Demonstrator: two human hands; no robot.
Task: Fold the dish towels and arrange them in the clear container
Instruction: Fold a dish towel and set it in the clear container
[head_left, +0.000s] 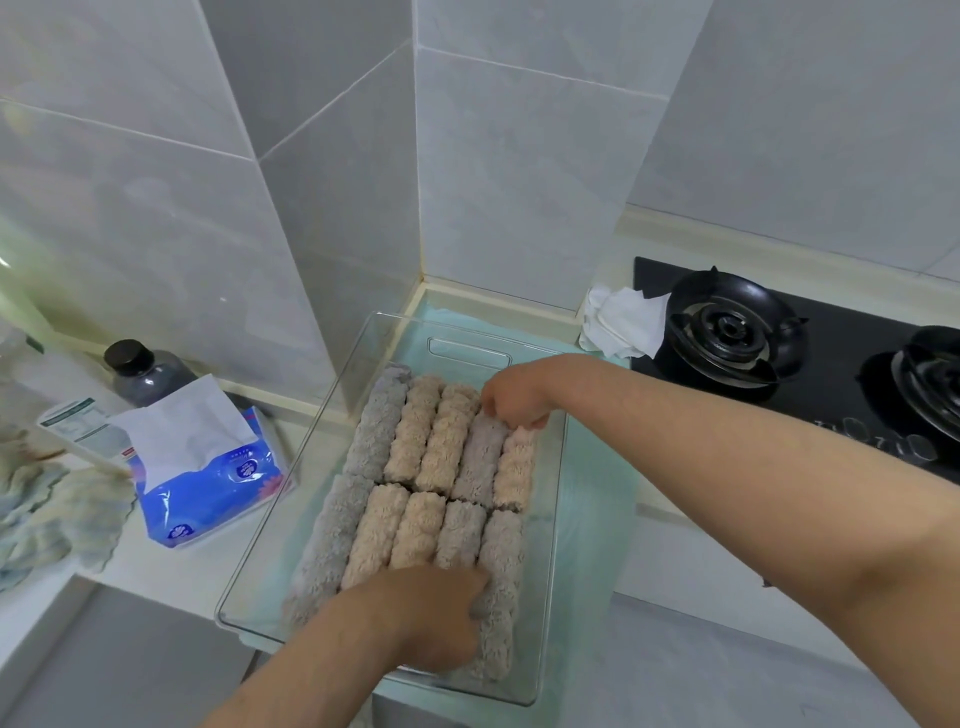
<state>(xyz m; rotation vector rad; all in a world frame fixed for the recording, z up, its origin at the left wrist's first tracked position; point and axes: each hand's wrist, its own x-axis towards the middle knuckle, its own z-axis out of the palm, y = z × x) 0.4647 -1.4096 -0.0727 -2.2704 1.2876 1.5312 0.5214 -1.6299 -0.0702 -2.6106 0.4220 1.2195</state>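
Head view: rolled towels (447, 441) lie in two rows inside the clear container (467, 353). Your right hand (511, 402) pinches the far end of the pink roll (514, 462), and your left hand (436, 618) curls round the near grey roll (501, 571). Risk (judgement only): tugging either end may loosen that roll or push its neighbours out of line toward the container's bare right side.

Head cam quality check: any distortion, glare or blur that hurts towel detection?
Head view: strong wide-angle distortion, wall tiles lean outward, forearms stretched toward the edges; washed-out greenish glare and blur at far left; rolled towels in the clear container fairly sharp under soft, even light, no hard shadows.
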